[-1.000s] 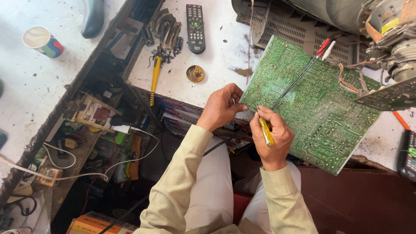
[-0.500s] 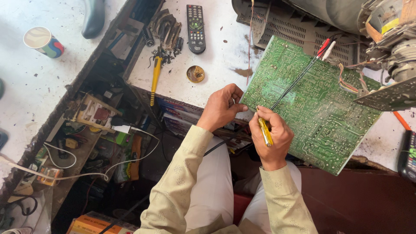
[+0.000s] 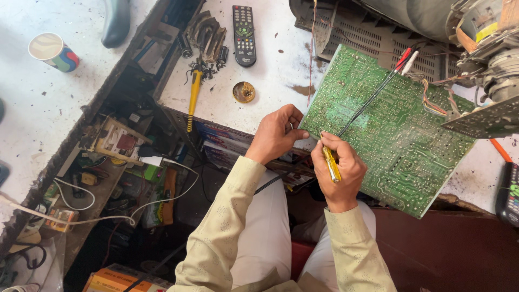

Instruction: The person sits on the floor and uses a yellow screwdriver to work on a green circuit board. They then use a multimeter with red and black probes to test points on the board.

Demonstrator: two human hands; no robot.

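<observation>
The fingers (image 3: 331, 141) of the right hand (image 3: 339, 173) are clenched around a yellow-handled tool (image 3: 331, 164), its handle lying across the palm side and pointing down toward the wrist, its tip at the lower left edge of a large green circuit board (image 3: 386, 127). The left hand (image 3: 274, 134), just left of it, has its fingers curled and pinching the same near corner of the board. The board lies tilted, filling the centre right of the frame, solder side up, with a thin dark probe lead running diagonally across it to red and white ends near its upper edge. Beyond the board, in the upper right, sits the grey casing of an opened television (image 3: 389, 24) with loose coloured wires. On the white, stained table (image 3: 270, 81) above the hands lie a small round tin (image 3: 244, 92), a black remote control (image 3: 244, 35) and a yellow-handled screwdriver (image 3: 191, 100). At upper left stands a paper cup (image 3: 53, 52). Below it, a cluttered shelf holds parts and white cables (image 3: 108, 216).
</observation>
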